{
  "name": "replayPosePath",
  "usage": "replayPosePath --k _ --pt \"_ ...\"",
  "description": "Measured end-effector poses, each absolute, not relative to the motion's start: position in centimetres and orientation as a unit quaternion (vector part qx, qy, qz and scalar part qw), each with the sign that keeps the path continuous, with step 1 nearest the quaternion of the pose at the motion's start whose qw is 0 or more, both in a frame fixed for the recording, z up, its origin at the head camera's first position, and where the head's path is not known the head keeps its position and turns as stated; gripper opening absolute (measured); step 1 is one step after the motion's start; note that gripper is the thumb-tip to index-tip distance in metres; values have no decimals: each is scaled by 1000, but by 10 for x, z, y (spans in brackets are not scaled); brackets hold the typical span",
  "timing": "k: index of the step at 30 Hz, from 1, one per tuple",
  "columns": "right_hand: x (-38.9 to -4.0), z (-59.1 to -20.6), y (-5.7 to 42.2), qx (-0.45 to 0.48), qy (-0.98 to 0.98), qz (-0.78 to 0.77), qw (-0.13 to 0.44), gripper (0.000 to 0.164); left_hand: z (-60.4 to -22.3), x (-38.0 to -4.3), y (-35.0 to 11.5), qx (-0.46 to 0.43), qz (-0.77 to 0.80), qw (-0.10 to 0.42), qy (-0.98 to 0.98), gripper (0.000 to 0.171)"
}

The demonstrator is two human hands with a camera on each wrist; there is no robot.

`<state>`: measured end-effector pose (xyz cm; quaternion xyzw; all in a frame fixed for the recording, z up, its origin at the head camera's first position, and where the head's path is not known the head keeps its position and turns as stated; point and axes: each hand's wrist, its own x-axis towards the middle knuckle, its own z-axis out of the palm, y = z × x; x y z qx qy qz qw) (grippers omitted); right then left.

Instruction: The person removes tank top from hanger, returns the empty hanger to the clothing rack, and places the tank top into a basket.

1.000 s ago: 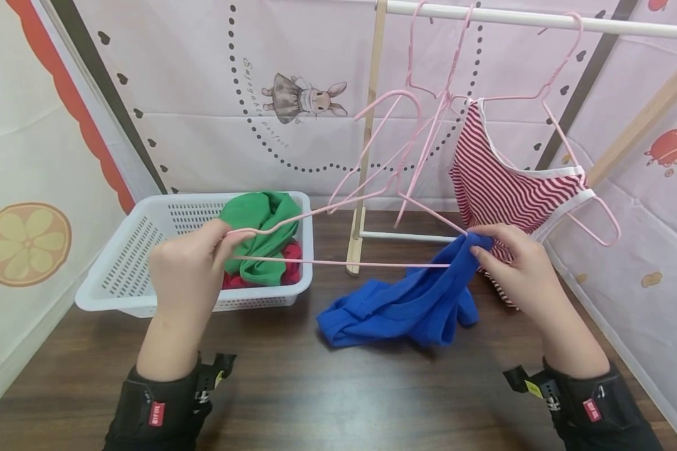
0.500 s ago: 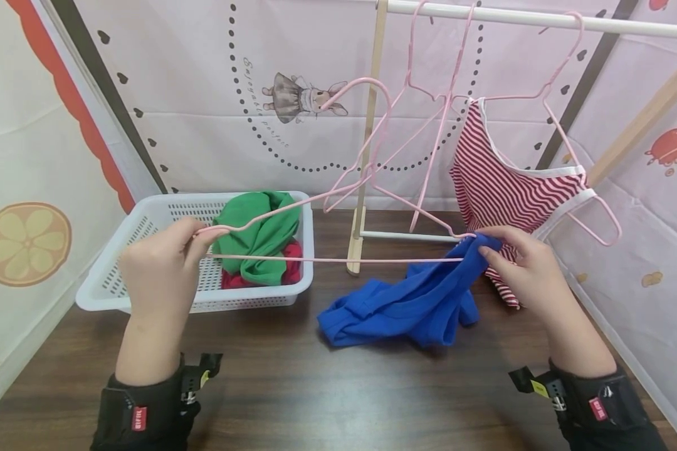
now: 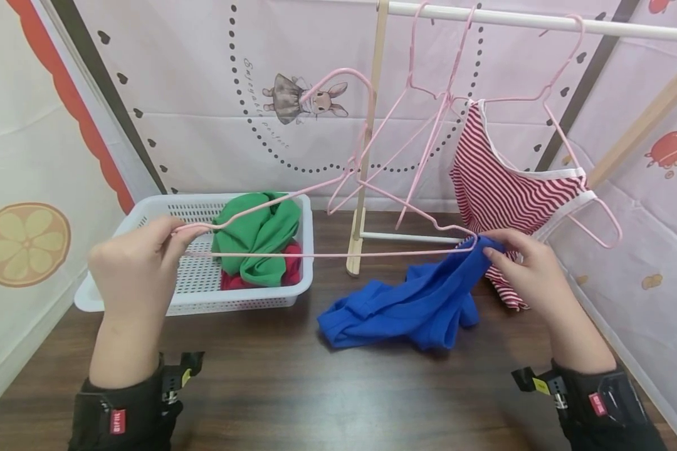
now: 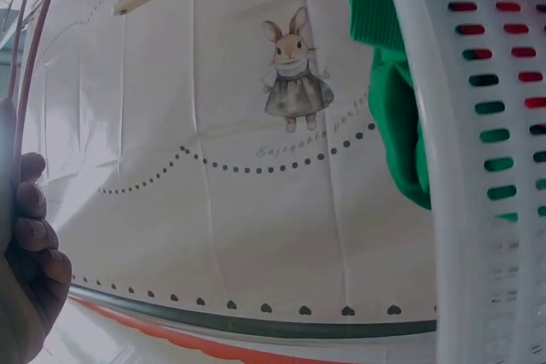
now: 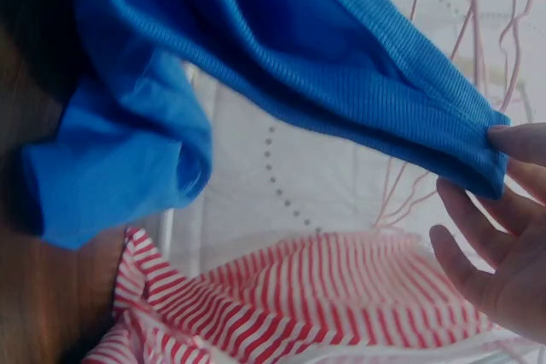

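My left hand (image 3: 132, 266) pinches the left end of a pink hanger (image 3: 344, 255) in the head view. That hanger is held in the air, its hook pointing up. Its right end shows against the top of a blue garment (image 3: 406, 307); whether it touches the cloth I cannot tell. My right hand (image 3: 527, 269) pinches the garment's upper corner, while the rest droops onto the table. In the right wrist view, finger and thumb grip a ribbed edge (image 5: 367, 91) of the blue cloth. The left wrist view shows curled fingers (image 4: 32, 232) beside the pink hanger.
A white basket (image 3: 104, 275) at left holds a green garment (image 3: 259, 235) and a red one (image 3: 293, 263). Behind stands a rack with a white rail (image 3: 519, 22). Pink hangers hang from it, one bearing a red-striped garment (image 3: 502, 181).
My left hand has moved left with the hanger. The hanger's right end, earlier hidden at the blue garment, now shows. My right hand has shifted slightly right, still pinching the cloth.
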<state>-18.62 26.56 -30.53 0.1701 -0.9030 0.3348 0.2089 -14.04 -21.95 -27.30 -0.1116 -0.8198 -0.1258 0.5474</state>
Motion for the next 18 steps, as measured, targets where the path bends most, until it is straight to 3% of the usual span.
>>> replayPosePath --k 11,18 --pt "-204 -318 277 160 -915 342 141 29 -272 -139 -224 -109 -123 551 -818 65" --pt "-206 -321 276 161 -917 340 131 29 -272 -139 -223 -118 -115 546 -822 63"
